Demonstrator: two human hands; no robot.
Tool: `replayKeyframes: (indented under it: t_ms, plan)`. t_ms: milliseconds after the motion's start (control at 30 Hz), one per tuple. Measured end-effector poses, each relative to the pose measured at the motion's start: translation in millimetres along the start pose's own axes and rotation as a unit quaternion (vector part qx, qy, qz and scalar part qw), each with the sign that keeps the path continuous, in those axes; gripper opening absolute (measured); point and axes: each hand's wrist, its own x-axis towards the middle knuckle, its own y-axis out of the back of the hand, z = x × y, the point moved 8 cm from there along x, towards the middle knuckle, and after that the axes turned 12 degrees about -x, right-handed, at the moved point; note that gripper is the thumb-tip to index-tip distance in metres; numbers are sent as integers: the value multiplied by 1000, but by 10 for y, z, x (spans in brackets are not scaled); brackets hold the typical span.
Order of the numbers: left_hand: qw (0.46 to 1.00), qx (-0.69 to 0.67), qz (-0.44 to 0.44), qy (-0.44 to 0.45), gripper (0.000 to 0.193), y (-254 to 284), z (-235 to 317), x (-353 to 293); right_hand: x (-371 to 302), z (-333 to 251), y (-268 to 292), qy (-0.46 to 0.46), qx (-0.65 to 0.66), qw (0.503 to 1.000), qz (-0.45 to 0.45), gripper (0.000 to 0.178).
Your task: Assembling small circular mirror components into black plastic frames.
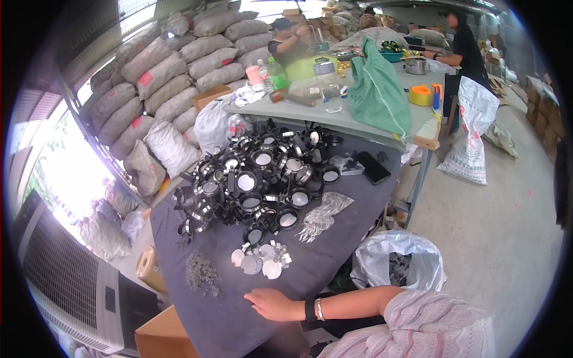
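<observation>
My right hand (273, 304), with a black band and a silver bracelet at its wrist, rests low over the near part of the dark cloth (322, 262). Its fingers are bent together; whatever may be between them is hidden. Just beyond it lie a small heap of dark grey bits (202, 273) and a cluster of flat silvery discs (271, 269). Farther back is a large pile of black, round-framed watch-like pieces (246, 182) with straps and metal rings. A clear bag (325, 215) spills thin metal pins beside the pile. My left hand is out of view.
A black phone (373, 167) lies at the cloth's right. Below stands a white-lined sack (365, 258) with dark pieces inside. A green sack (376, 95) and bottles stand on the table behind. A cardboard box (164, 334) is at lower left. Two people work farther back.
</observation>
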Motion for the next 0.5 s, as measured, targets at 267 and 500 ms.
replayKeyframes:
  t_ms: [267, 500]
  plan:
    - [998, 45, 31, -9, 22, -213, 432, -400, -40, -187, -32, 37, -220, 973, 66, 25]
    - [923, 167, 342, 61, 22, 1263, 1341, -3709, 23, -298, 357, 96, -161, 970, 155, 14]
